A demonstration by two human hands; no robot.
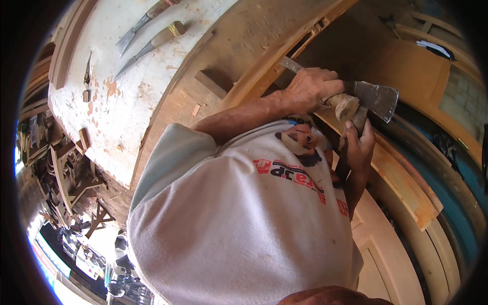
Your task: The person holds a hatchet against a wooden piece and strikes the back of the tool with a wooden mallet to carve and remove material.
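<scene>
A: What is the biggest thing in view?

B: A broad white tabletop with flaking paint point(129, 101), far left. Next is the person's white cotton shirt with a colourful print point(244, 213), filling the near middle.

A: And beyond the shirt?

B: A long brown wooden timber with a narrow slot point(256, 81) slants through the far middle. To the right lies an orange-brown flat wooden board point(401, 188).

A: Where are the hands?

B: Both are right of centre, close together. The right hand point(358, 142) is wrapped around the wooden handle of a grey steel hatchet point(376, 99), whose flared blade points right. The left hand point(310, 89) is clenched around a steel chisel with a frayed wooden handle point(343, 104). That handle's butt faces near right, just beside the hatchet; the blade sticks out far left.

A: Is the chisel touching the timber?

B: The blade's end is close to it, but from this angle I can't say whether they meet.

A: Anything smaller?

B: Two wooden-handled steel chisels point(144, 23) point(152, 47) lie on the tabletop. A dark brown wooden block point(211, 84) sits left of the timber, and a tiny pale wood chip point(196, 110) lies nearer.
</scene>
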